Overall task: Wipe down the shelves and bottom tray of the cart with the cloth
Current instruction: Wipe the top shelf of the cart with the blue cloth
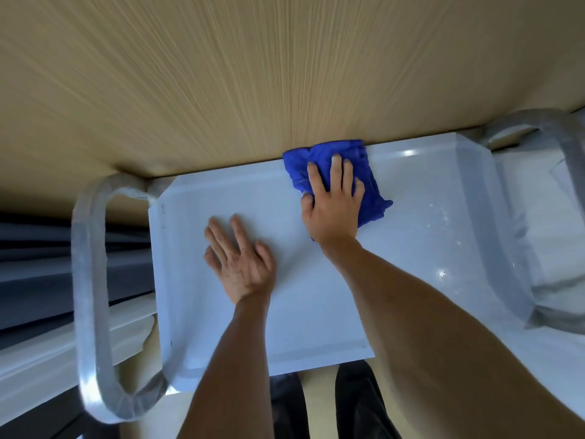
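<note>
fingers: right hand (332, 204) spread, pressing blue cloth (370, 185); left hand (240, 261) flat on top shelf (411, 248)

- Left hand (239, 259): flat, palm down, fingers straight and spread, pointing toward 11 o'clock.
- Right hand (332, 204): palm down, fingers extended toward 12 o'clock, forearm reaching farther forward.

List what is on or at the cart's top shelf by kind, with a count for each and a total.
Hands: 2, the left hand flat on the top shelf, the right hand pressing the cloth
Blue cloth: 1
Cart handles: 2, left handle and right handle
Total: 5
</note>
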`<state>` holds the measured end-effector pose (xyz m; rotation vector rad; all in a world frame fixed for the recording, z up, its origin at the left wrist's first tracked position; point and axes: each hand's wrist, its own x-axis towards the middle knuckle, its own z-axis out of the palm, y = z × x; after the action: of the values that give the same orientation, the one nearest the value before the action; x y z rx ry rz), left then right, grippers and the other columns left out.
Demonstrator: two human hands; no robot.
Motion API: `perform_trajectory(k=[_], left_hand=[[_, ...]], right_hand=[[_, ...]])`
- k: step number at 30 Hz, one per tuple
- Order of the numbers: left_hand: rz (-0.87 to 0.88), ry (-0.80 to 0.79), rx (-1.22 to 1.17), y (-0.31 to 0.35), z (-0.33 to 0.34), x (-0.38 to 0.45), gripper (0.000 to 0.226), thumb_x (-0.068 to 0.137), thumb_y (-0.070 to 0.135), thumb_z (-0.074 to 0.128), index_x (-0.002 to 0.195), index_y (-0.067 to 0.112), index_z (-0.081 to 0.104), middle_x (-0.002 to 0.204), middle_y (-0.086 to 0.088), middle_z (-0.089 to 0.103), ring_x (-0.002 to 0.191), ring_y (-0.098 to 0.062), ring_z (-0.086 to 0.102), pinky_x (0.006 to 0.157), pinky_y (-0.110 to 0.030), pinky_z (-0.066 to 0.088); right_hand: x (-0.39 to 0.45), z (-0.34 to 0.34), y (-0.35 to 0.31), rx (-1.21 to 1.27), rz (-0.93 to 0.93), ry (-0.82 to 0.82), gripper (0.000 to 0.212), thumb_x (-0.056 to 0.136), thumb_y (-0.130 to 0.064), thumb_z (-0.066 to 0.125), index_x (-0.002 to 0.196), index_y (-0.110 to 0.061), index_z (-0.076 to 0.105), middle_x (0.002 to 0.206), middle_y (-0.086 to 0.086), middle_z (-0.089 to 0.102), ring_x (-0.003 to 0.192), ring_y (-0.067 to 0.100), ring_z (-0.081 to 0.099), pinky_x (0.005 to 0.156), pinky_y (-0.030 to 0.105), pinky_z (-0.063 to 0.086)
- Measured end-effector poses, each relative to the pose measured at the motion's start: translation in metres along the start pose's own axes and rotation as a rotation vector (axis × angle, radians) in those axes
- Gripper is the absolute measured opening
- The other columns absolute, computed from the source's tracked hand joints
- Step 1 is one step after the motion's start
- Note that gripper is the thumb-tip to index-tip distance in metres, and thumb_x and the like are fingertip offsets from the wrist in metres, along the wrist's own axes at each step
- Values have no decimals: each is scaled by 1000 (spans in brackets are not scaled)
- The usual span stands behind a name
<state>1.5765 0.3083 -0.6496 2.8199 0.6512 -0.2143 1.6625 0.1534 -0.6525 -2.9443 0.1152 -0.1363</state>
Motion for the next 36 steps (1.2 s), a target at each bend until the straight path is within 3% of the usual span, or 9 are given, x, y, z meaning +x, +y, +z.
perform_trajectory(k=[3,7,11,17,21,27,30,34,36], left_hand=[[12,-23,25,0,-4,-3,66,91,36,36,152,12,28,160,-25,12,146,-40,16,114,-52,19],[15,-31,30,-1,-7,-8,65,94,35,37,153,13,25,161,-24,11,147,-40,14,114,-53,19],[24,-21,27,6,-6,-5,64,93,35,36,153,13,24,161,-23,11,148,-39,12,114,-52,19],[23,44,12,3,3,-4,65,89,34,36,150,15,27,160,-24,13,147,-38,13,112,-52,20],[28,43,30,0,3,-6,65,90,33,36,152,15,25,160,-25,13,148,-38,13,113,-51,19],[-24,-50,117,15,-9,-10,62,98,30,32,155,9,16,161,-27,4,149,-40,4,115,-55,12],[-18,-62,118,39,-11,-11,58,100,27,31,153,6,23,161,-26,3,150,-39,4,117,-55,8],[163,-86,18,114,1,-2,53,100,24,31,151,11,29,162,-22,5,150,-37,6,118,-53,9],[80,-63,-79,148,13,4,51,100,23,30,150,13,30,163,-22,4,150,-38,3,117,-51,11]], right_hand=[[-103,-14,2,9,86,-64,54,93,-33,47,146,-26,49,160,16,31,147,37,29,111,56,29],[-204,-36,14,28,130,-140,54,91,-31,46,145,-28,51,160,16,29,146,37,31,108,57,32],[-145,-30,29,22,96,-124,53,92,-37,49,144,-29,51,160,17,30,147,39,28,108,58,29],[19,-1,10,101,244,10,53,91,-35,46,144,-29,50,160,18,28,148,38,24,112,58,21],[-38,-8,20,58,173,-37,50,96,-34,44,145,-26,48,162,16,26,149,36,22,117,53,18],[-200,-43,51,44,265,-97,50,97,-31,44,147,-26,48,162,16,24,151,35,21,117,54,23],[-200,-49,68,44,206,-154,52,96,-34,42,147,-27,46,163,15,23,150,35,22,115,55,27],[-181,-47,70,34,234,-165,53,94,-37,43,146,-31,46,163,15,24,149,35,24,111,57,31],[-154,-41,72,61,327,-112,52,94,-38,42,145,-32,47,163,14,24,150,35,23,112,57,28]])
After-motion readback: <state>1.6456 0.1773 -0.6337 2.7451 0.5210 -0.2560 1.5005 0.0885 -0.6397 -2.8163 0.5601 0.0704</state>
